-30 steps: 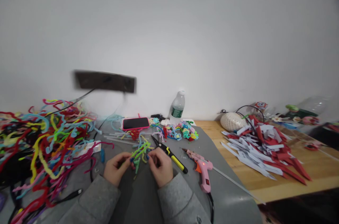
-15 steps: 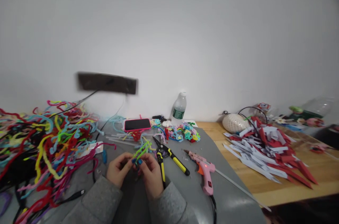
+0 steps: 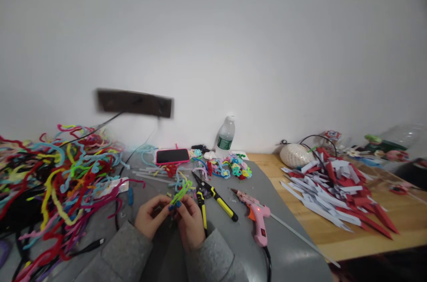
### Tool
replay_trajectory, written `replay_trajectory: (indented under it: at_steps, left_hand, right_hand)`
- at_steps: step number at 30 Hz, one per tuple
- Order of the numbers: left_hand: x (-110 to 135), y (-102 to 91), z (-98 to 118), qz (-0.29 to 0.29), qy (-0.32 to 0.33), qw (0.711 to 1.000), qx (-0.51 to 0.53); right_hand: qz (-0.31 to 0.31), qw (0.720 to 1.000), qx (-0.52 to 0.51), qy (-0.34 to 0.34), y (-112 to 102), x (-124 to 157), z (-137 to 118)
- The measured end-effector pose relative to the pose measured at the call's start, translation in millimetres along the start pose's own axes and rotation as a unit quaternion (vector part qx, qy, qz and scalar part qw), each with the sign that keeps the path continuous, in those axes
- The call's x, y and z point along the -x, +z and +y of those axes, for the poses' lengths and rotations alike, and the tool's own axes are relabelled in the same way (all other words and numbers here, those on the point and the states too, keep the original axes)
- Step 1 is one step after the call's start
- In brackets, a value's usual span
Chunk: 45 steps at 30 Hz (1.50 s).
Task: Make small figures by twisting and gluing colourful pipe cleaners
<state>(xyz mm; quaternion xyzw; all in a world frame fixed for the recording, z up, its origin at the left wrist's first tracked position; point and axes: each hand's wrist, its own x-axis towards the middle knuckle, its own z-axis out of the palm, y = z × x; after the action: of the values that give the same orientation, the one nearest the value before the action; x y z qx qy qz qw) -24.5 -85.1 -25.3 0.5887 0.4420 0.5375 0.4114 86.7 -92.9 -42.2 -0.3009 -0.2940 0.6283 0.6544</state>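
My left hand [image 3: 151,216] and right hand [image 3: 191,224] are both pinching a bright-green pipe-cleaner piece [image 3: 182,190]; I'm holding it over the gray mat [image 3: 295,257], just left of the black-and-yellow pliers [image 3: 223,206].

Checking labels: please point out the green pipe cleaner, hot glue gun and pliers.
Green pipe cleaner [image 3: 182,190], head view: stretch above the fingertips.
Hot glue gun [image 3: 259,217], head view: upper grip.
Pliers [image 3: 223,203], head view: right yellow-and-black handle.
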Motion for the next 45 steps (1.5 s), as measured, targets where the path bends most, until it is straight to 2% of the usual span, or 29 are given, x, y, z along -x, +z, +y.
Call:
replay_trajectory:
  at_steps: [11, 20, 27, 34, 45]
  left_hand:
    - [1.7, 0.6, -2.5, 0.021, -0.005, 0.999, 0.024]
    - [1.8, 0.7, 3.6, 0.027, -0.006, 0.998, 0.056]
    - [2.5, -0.1, 1.6, 0.020, 0.016, 0.998, 0.048]
    - [1.7, -0.1, 1.9, 0.008, 0.052, 0.998, 0.041]
    - [0.0, -0.7, 3.6, -0.009, 0.074, 0.996, 0.040]
  right_hand:
    - [0.013, 1.000, -0.022, 0.006, -1.9, -0.9, 0.9]
    - [-0.021, 1.000, 0.007, -0.010, -2.2, 0.1, 1.2]
    - [-0.014, 0.999, 0.030, -0.014, -3.3, -0.2, 1.8]
    - [-0.010, 1.000, 0.007, 0.000, -1.4, 0.8, -0.7]
    - [-0.011, 1.000, 0.008, 0.006, -1.1, 1.3, -1.5]
